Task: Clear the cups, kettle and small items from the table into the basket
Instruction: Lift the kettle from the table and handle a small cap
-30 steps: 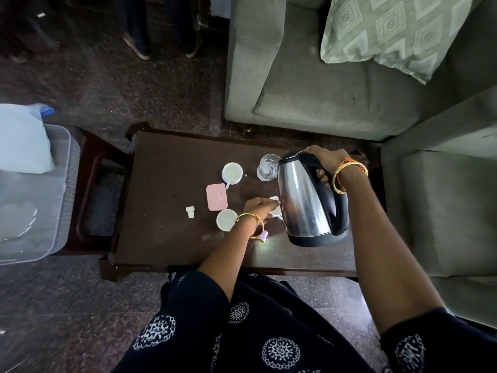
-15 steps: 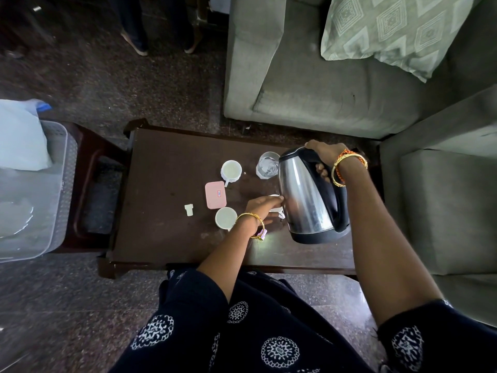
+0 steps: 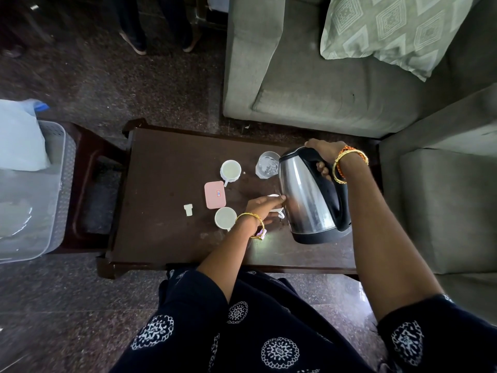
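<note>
Brushed steel kettle with black plastic handle; glossy dark wooden table.

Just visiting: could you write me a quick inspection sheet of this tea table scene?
Surface: dark wooden table, marked with spots.
Job's things: steel kettle tilted; white cups; third cup mostly hidden; glass; pink case; small white piece; basket left of the table.
Clutter: nothing seen.
Hands: right hand grips the kettle handle; left hand holds the third cup.
Cables: nothing seen.
Surroundings: grey sofa, cushion, a bystander's feet.
</note>
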`<state>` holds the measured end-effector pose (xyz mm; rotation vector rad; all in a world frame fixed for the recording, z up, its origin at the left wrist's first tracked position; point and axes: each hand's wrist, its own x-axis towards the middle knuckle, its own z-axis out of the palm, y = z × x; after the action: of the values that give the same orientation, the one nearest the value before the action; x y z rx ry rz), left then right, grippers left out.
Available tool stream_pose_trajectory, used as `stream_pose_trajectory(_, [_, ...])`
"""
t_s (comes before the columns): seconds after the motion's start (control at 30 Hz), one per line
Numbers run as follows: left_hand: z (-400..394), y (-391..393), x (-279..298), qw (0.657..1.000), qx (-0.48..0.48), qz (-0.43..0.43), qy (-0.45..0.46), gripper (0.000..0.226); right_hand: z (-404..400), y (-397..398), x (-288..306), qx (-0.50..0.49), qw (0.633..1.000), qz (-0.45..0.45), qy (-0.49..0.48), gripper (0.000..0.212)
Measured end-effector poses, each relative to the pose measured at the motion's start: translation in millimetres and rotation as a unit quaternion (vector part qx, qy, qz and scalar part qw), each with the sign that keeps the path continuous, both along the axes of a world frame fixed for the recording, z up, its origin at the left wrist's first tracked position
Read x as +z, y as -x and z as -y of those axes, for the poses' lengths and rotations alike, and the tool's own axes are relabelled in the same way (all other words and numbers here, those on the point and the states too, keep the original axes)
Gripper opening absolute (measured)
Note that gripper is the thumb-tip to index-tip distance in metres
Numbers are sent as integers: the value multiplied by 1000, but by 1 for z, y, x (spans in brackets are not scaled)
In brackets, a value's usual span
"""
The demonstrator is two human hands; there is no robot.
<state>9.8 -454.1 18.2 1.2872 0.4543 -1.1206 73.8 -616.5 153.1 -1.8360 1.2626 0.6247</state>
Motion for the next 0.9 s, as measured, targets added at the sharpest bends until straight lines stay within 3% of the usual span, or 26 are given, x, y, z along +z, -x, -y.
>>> stream_pose_trajectory(0.2, [0, 1, 0, 1000, -8, -3, -8, 15, 5, 0, -6, 29, 999, 23, -5, 32])
stream_pose_trajectory(0.5, [-1, 1, 3, 1000, -12, 5, -21, 16, 11, 3, -14, 25, 999, 37, -5, 33])
stream_pose_trajectory(0.7, [-2, -2, 9, 999, -16, 30, -32, 12, 5, 19, -8, -48, 998, 41, -27, 42])
stream_pose_trajectory(0.77, [0, -2, 13, 996, -1, 70, -57, 14, 1, 32, -9, -75, 994, 71, -31, 45])
stream_pose_trajectory(0.87, [2, 2, 28, 974, 46, 204, -91, 6, -9, 55, -9, -121, 984, 119, -49, 49])
stream_pose_trajectory(0.9, [1, 5, 36, 966, 61, 236, -83, 14, -14, 61, -10, -133, 981, 131, -57, 51])
